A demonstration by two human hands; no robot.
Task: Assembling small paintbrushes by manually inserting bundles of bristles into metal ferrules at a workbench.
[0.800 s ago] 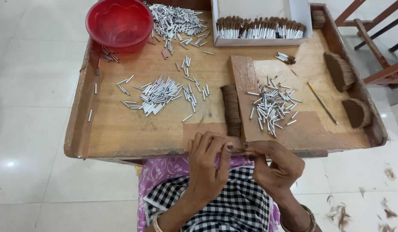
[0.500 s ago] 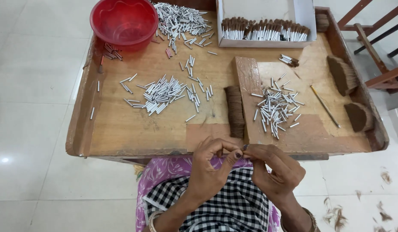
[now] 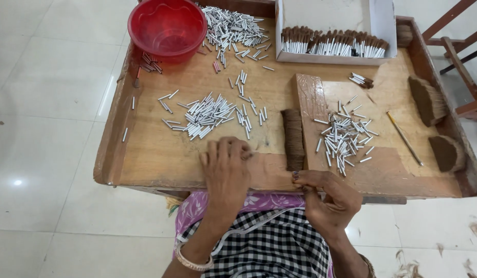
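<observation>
My left hand (image 3: 225,170) lies palm down on the wooden tray (image 3: 112,139), fingers stretched forward, their tips just short of a loose pile of short white tubes (image 3: 207,116). It holds nothing that I can see. My right hand (image 3: 328,198) rests at the tray's front edge with its fingers curled in. Its thumb is close to the near end of a dark brown bundle of fibres (image 3: 293,139). What the curled fingers enclose is hidden. A second scatter of white tubes (image 3: 344,139) lies on a raised wooden board (image 3: 310,103) to the right.
A red plastic bowl (image 3: 166,25) stands at the far left corner beside more tubes (image 3: 230,28). A white box (image 3: 385,25) at the back holds rows of brown-tipped sticks. Two brown fibre heaps (image 3: 426,100) and a thin yellow stick (image 3: 404,138) lie right. A wooden chair (image 3: 459,51) stands beyond.
My hands were together over my lap by the tray's front edge. The left hand has since moved forward onto the tray toward the tubes, and the right hand stayed near the edge.
</observation>
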